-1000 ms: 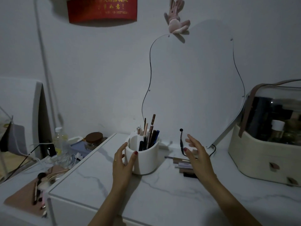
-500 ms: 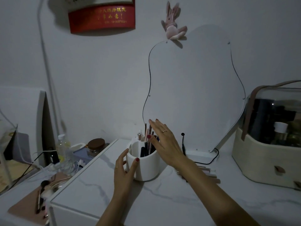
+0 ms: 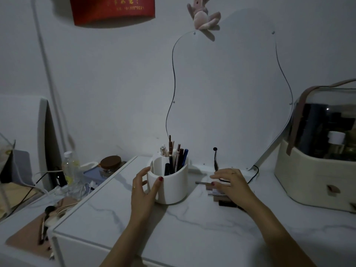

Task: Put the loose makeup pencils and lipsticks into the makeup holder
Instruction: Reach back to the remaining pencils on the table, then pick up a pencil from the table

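Pretty dim shot, but the white holder [image 3: 169,182] sits about dead center of the frame on the marble tabletop [image 3: 173,224], already stuffed with upright pencils [image 3: 178,158] in its back compartments. The left hand [image 3: 143,191] is wrapped around the holder's left side, thumb across the front wall and fingers curled round behind, so it's gripping the holder itself.

Just right of center, the right hand [image 3: 231,185] lies palm-down, fingers spread fairly flat, over a little pile of loose pencils and lipsticks [image 3: 217,191] on the tabletop. One thin stick [image 3: 201,183] pokes out to the left from under the fingertips. Can't tell if the hand has actually pinched anything or is just resting on top; the fingers cover the contact.

The pile is near the holder but not touching it, with a gap of bare marble between.

Behind both, a wavy-edged mirror [image 3: 227,97] leans on the wall with a pink plush [image 3: 202,16] at its top. Far right of the frame there's a cream storage case [image 3: 312,178] with a clear lid.
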